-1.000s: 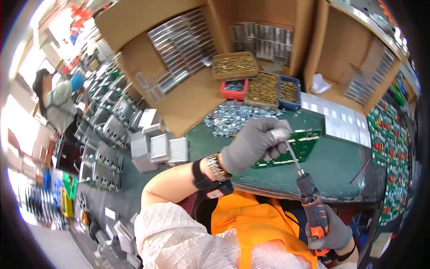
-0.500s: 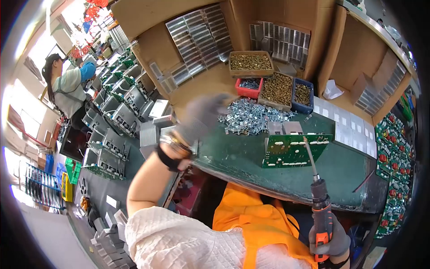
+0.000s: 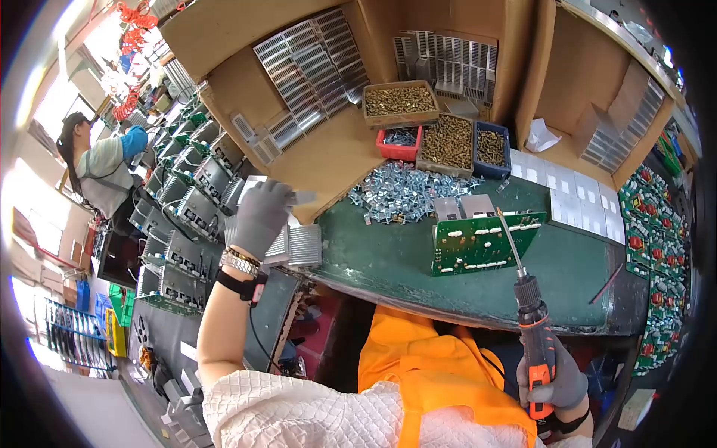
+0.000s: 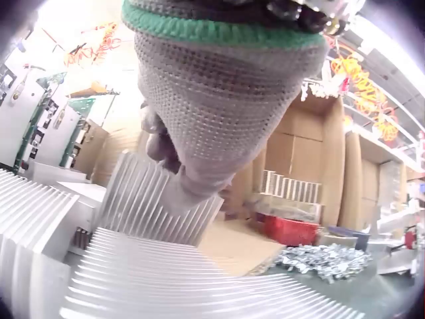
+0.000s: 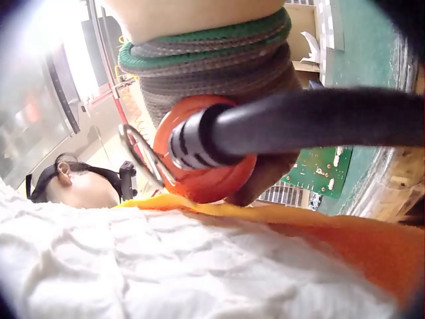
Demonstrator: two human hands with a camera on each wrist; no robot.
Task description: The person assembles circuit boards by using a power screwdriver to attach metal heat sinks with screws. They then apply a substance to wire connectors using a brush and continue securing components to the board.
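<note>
My gloved left hand (image 3: 261, 216) is over the stacked heat sinks (image 3: 305, 245) at the left of the green bench. It grips a finned aluminium heat sink (image 4: 129, 199), thumb against the fins in the left wrist view; one end juts out past the fingers in the head view. In my gloved right hand (image 3: 566, 381) is an orange and black electric screwdriver (image 3: 535, 336), its bit pointing up and away, with a small brass-coloured screw (image 3: 500, 213) at the tip. The bit overlaps a green circuit board (image 3: 485, 245) standing tilted on the bench, silver metal blocks (image 3: 476, 204) behind it.
A pile of small metal clips (image 3: 399, 196) lies beyond the board. Behind it stand a red bin (image 3: 398, 151), a blue bin (image 3: 493, 170) and trays of brass screws (image 3: 401, 104). Cardboard boxes (image 3: 515, 75) wall the back. Another person (image 3: 104, 168) works at the left.
My left hand left the screwdriver tip and swung left to the heat sinks, where it now grips one. The right hand holds the screwdriver in nearly the same place.
</note>
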